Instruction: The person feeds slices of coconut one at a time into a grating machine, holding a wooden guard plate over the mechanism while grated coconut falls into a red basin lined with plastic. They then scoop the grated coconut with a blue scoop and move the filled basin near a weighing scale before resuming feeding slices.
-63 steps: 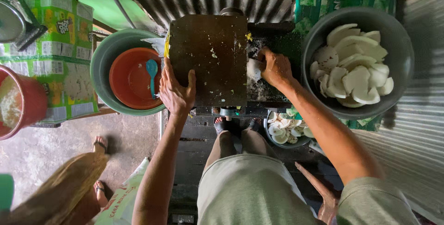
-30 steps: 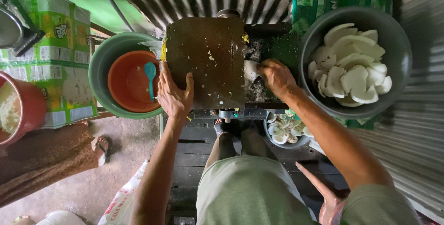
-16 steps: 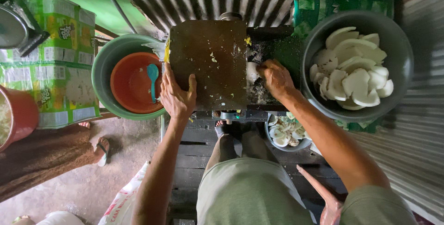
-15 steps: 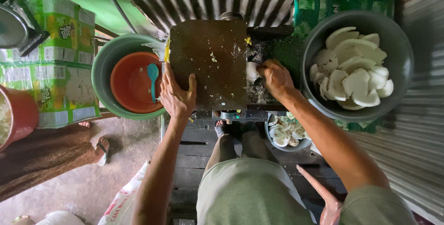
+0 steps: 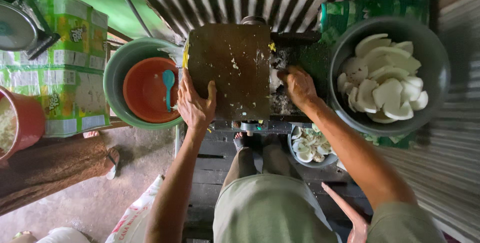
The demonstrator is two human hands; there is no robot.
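Landmark: dark box (image 5: 232, 70), some slicer housing, flecked with white bits.

Grey tub (image 5: 385, 123), right of box: full of white slices (image 5: 382, 85).
Green basin (image 5: 115, 88), left of box: orange bowl (image 5: 145, 90) inside, blue spoon (image 5: 168, 80) in that.
Small bowl (image 5: 310, 148), below box's right corner: thinner cut pieces.

Left hand (image 5: 196, 104): spread flat on box's left edge, bracing.
Right hand (image 5: 298, 84): right of box, fingers curled on a white piece (image 5: 274, 80); actual pinch hidden, can't tell.

Likely feed step. Next move wants steady push, fingertips kept off the cutter.

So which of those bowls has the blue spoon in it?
The orange bowl, nested inside the green basin by the left hand. The blue spoon lies in it; the grey bowls hold white slices.
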